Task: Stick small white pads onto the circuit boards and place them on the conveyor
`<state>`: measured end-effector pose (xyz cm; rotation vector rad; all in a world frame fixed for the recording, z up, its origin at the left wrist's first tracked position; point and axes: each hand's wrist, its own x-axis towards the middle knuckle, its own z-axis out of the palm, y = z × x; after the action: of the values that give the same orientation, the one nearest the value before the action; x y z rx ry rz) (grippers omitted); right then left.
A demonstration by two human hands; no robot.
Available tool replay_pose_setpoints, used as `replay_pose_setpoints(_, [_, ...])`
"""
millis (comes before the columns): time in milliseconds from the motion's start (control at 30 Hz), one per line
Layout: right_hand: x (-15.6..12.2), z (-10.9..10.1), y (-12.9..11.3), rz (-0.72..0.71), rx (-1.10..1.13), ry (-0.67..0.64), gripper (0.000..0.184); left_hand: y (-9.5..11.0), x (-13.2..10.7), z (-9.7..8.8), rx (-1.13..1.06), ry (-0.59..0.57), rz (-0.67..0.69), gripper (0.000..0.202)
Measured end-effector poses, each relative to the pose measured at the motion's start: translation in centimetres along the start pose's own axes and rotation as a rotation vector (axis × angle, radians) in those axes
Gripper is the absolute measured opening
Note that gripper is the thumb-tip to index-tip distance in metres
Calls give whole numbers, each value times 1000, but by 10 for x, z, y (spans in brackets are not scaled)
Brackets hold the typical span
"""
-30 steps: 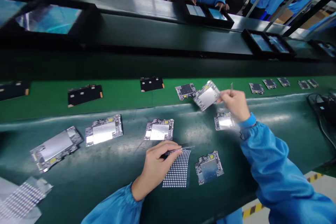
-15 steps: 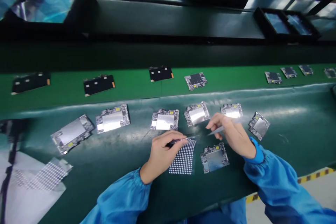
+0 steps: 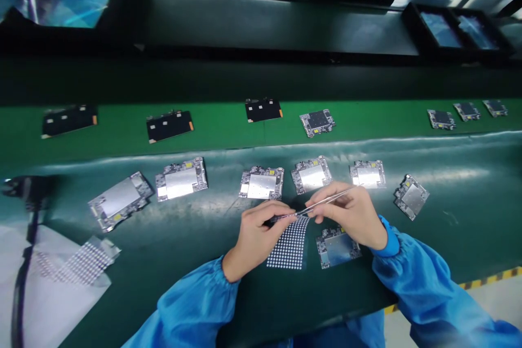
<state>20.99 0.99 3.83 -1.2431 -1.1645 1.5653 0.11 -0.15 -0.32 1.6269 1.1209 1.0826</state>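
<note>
Dark green matted surface (image 3: 171,261) across the near half, front edge dropping off just below the sleeves; yellow-black floor stripe (image 3: 481,284) past its lower right corner. Brighter green conveyor belt (image 3: 220,125) behind it, raised lip between the two. Black trays with screens (image 3: 452,30) on the far ledge. White sheets (image 3: 53,304) overhanging the surface's near left corner, dotted film (image 3: 81,261) on top, black cable (image 3: 22,283) across them. Row of circuit boards with silver shields along the surface's far edge: two at left (image 3: 120,200), three in the middle (image 3: 312,175), one tilted off at right (image 3: 411,196). Open mat between left boards and hands, more open mat right of the tilted board. Dark boards (image 3: 169,125) and smaller boards (image 3: 318,121) spaced out on the belt. Dotted sticker sheet (image 3: 290,243) flat on the mat near the front edge, just left of a lone circuit board (image 3: 337,246), narrow gap between them. Left hand (image 3: 256,234) closed on dark-handled tweezers (image 3: 285,216), tip over the sheet's top edge. Right hand (image 3: 350,215) pinched on silver tweezers (image 3: 330,200), angled up-right, partly covering the lone board. Tweezer tips almost meeting above the sheet; contact cannot be told.
</note>
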Motion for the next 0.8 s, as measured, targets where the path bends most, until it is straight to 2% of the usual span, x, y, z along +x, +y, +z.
replay_pose_setpoints(267, [6,0,2,30,-81,9,8,3,1,-1,0,-10,-16,9])
replay_pose_setpoints(567, [7,7,-3,53,-5,25,11,0,0,-1,7,0,-2,7])
replay_pose_setpoints(667, [11,-4,-3,33,22,84,11,0,0,-1,8,2,7,5])
replay_pose_setpoints(800, [26,-37,4,-49,-98,294,12,-1,1,-1,9,10,27,6])
